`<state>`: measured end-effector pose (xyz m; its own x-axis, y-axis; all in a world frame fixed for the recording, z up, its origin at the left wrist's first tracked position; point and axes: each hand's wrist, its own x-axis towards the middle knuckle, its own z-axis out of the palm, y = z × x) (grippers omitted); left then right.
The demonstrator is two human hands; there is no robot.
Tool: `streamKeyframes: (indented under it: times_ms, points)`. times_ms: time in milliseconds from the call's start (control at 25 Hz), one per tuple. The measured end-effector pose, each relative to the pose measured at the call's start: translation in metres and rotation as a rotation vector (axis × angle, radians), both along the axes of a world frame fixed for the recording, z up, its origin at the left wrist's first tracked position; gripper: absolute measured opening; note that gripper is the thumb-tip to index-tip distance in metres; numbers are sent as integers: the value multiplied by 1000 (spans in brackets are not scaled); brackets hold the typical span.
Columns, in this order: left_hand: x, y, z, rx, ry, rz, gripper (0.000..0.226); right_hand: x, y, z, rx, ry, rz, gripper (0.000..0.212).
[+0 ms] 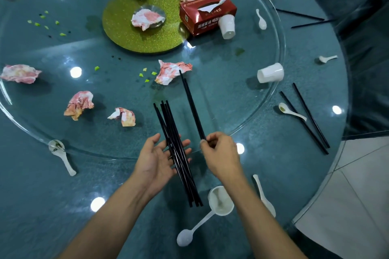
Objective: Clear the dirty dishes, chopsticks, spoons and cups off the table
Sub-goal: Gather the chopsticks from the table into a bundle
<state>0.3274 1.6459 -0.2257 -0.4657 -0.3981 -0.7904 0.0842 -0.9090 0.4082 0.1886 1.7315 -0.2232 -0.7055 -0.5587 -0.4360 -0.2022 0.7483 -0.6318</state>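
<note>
Across spread left hand (156, 160), balanced loose chopstick bundle (178, 154); pinched another pair (192, 105) in right hand (221, 153). Risked bundle rolling off, unclamped.

table (42, 206) — teal, glass turntable (231, 94) | on it: spoons (292, 113), cups (270, 72), chopsticks (311, 115), crumpled napkins (20, 73), tissue box (207, 13)

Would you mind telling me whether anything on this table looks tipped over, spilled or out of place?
Two white cups lie tipped: one cup at the turntable's right edge, another cup against the red tissue box. Scattered over the glass are green food scraps, and stained, crumpled napkins lie about.
</note>
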Motion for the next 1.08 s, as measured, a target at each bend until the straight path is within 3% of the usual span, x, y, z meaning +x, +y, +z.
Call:
streamKeyframes:
  times_ms: [120,400,1080]
  points:
    - [-8,-2,5,-13,21,3,55,26,19,18,-58,-62,12,13]
    - [-18,6,14,-8,85,-26,53,40,52,34,63,-37,104,12]
    - [-5,44,42,1,99,-263,49,47,120,58,-21,392,84,33]
